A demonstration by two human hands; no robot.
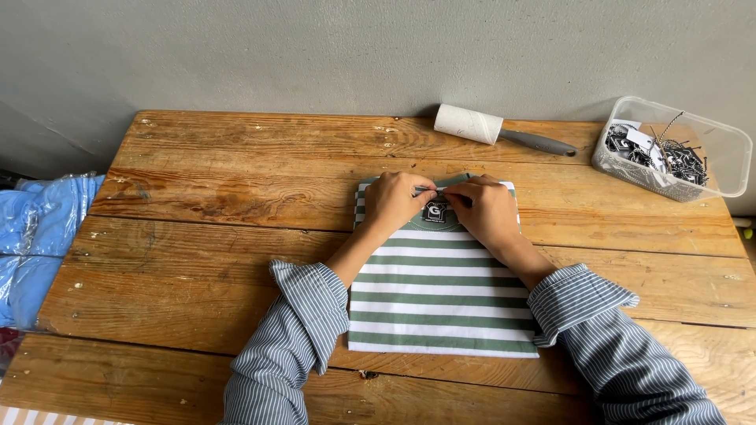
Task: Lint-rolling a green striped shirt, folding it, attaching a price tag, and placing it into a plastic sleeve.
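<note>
A folded green-and-white striped T-shirt (441,303) lies flat on the wooden table (197,197), collar toward the far side. My left hand (394,201) and my right hand (488,208) rest on the collar, fingers pinched together around something small and thin above the dark neck label (435,212). What they pinch is too small to make out. Both forearms wear rolled-up grey striped sleeves.
A lint roller (492,130) with a grey handle lies at the table's far edge. A clear plastic tub (673,149) of black-and-white tags sits at the far right. Blue garments in plastic bags (39,236) are stacked off the left edge. A grey wall stands behind.
</note>
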